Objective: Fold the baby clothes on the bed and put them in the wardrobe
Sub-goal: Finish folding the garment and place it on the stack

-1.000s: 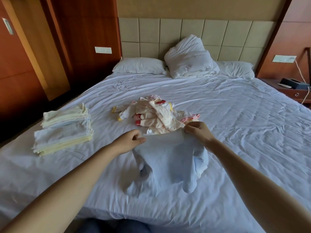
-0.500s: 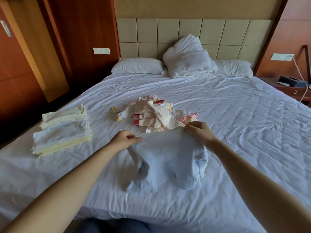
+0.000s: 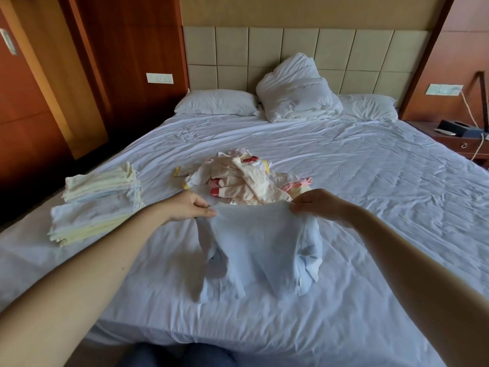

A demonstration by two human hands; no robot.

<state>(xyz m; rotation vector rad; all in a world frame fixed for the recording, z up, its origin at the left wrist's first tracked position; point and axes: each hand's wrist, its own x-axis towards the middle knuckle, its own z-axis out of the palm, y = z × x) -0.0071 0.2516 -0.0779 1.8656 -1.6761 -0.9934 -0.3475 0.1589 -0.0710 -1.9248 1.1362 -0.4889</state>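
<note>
A pale blue baby garment (image 3: pixel 258 247) hangs by its top edge over the white bed (image 3: pixel 370 194), its lower part resting crumpled on the sheet. My left hand (image 3: pixel 189 206) pinches the top left corner and my right hand (image 3: pixel 316 203) pinches the top right corner. Just behind the garment lies a loose heap of cream, pink and red baby clothes (image 3: pixel 243 178). A neat stack of folded pale yellow and blue clothes (image 3: pixel 98 202) sits near the bed's left edge.
Two pillows (image 3: pixel 217 102) and a bundled duvet (image 3: pixel 296 88) lie by the padded headboard. Wooden panels and a door (image 3: pixel 31 88) stand on the left. A nightstand (image 3: pixel 460 136) with a dark box and a cable is at the right.
Both hands have drawn slightly further apart, stretching the garment's top edge wider. The garment has sunk lower onto the sheet and spread out more.
</note>
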